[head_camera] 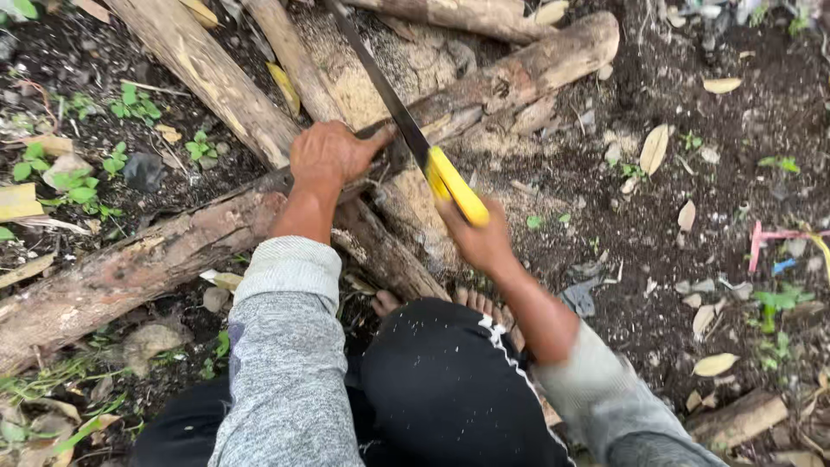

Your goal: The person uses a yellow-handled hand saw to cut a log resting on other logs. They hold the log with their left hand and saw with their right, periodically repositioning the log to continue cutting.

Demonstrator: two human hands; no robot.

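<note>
Yellow plastic marks the handle [458, 192] of a hand saw [406, 121], and the right hand [481, 235] is closed around it in a full grip, taking the tool at the only sensible place, the moulded grip at its near end. Its dark steel blade [376, 82] looks thin, stiff along its length yet likely to flex sideways, and light enough for one hand. The saw's long axis runs diagonally, handle low and toward the person, tip pointing up and to the left, out past the top edge of the view. It crosses a long bark-covered log [173, 246] that lies from lower left to upper right on dark soil [657, 259]. That log looks heavy, rigid and rough, not slippery, with pale sawdust [380, 73] scattered around the cut. The left hand [328, 156] lies palm down on the log just left of the blade, fingers curled over the bark and pressing it rather than lifting it. Other cut logs [207, 73] lie crossed behind, and bare toes [484, 304] show below the log, near the handle.
</note>
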